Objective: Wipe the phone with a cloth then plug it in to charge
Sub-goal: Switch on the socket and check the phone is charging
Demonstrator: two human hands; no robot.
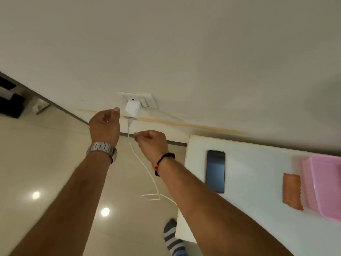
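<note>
A dark phone [215,171] lies face up on the white table [254,163], untouched. An orange cloth [292,191] lies to its right. A white charger adapter [132,109] sits in the wall socket plate [147,101], and its white cable [142,163] hangs down and loops on the floor. My left hand [104,124] hovers just left of the adapter, fingers loosely curled and thumb up, holding nothing. My right hand [151,141] is curled shut just right of the cable, a small gap away from it.
A pink plastic tray [324,185] stands at the table's right edge, beside the cloth. The glossy tiled floor [46,163] spreads to the left. My striped-socked foot [173,237] is by the table's near corner. Dark objects [11,104] sit at far left.
</note>
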